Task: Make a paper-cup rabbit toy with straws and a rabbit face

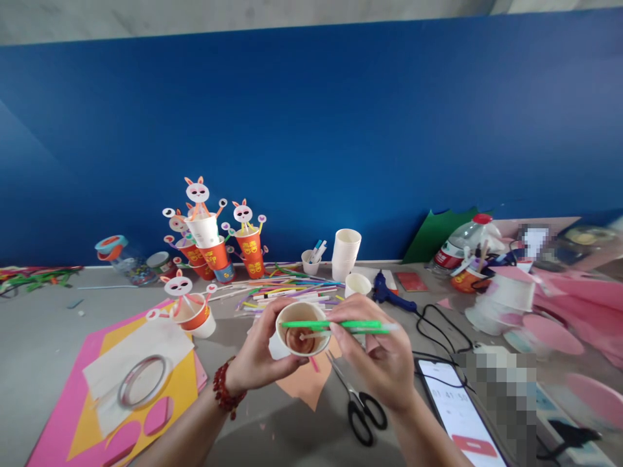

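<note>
My left hand, with a red bead bracelet at the wrist, is closed round a white paper cup. The cup is tilted so its mouth faces me, and a brownish round bottom shows inside. In my right hand are thin bright-green sticks, pinched level across the cup's mouth. Whether their tips touch the cup I cannot tell. A pale thin stick end also shows at the cup's bottom. Below the hands lie orange paper and black-handled scissors, blades partly under my right hand.
Rabbit-faced cup figures stand at the back left. Coloured paper sheets with a tape roll lie left. Stacked white cups, a blue glue gun with its cord, and a phone are right.
</note>
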Demonstrator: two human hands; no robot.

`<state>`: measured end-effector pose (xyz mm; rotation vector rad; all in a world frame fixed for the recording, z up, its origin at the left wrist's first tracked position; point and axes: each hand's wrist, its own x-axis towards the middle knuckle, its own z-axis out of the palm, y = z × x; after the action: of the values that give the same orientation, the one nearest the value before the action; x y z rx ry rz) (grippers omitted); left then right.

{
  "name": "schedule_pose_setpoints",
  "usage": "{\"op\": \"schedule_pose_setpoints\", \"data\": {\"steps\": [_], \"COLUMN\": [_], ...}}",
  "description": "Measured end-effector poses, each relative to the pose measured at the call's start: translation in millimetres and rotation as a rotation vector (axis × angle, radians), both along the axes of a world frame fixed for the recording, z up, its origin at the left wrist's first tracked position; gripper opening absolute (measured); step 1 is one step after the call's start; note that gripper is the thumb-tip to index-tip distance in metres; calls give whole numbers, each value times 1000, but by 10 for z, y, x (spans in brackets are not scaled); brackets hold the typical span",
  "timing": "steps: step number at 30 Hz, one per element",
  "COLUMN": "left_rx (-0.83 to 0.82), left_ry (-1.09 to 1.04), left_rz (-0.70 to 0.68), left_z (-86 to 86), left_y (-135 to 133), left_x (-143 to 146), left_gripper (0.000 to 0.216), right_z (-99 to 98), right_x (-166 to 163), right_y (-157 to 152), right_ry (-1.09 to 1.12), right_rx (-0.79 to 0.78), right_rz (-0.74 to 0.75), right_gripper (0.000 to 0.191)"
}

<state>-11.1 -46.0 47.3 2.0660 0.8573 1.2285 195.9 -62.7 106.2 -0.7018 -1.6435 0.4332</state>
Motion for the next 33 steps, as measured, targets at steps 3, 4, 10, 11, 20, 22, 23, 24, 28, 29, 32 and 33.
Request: {"op": "schedule_pose_setpoints", "data": {"steps": [3,4,10,11,20,22,23,24,28,29,32,33], "left_rx": [3,5,3,2,20,29,32,35,63,67,79,89], "left_ry": [-6,-6,-30,-36,-60,-40,-26,-12,22,30,37,32], "left_rz": [-5,-4,10,15,51,45,40,32,23,20,30,35], "left_z": [10,8,-34,-39,-38,-33,-30,-27,-13,-9,5,10], "left_y": [0,1,3,2,-9,-14,-16,-18,-21,-22,-23,-24], "left_x": [5,5,-2,-2,10,13,14,16,25,28,42,48], "left_gripper": [66,66,68,67,64,64,64,65,66,66,63,63], "right_z": [-7,-10,-27,-30,-47,-54,-60,-66,-81,-82,-91,-98], "right_x": [-12,-17,-41,-45,-57,-61,-66,-71,-98,-103,-117,-122], "right_y": [-2,1,17,17,25,35,39,44,58,59,58,56], "right_ry": [-1,-4,-22,-27,-137,-203,-229,-249,-271,-269,-252,-249], "right_rx": [10,16,41,44,93,45,21,1,-32,-30,0,8], "right_rz": [-4,-2,-8,-27,-22,46,60,62,43,35,-8,-21], "right_gripper": [15,16,18,17,17,15,13,12,14,14,15,15]}}
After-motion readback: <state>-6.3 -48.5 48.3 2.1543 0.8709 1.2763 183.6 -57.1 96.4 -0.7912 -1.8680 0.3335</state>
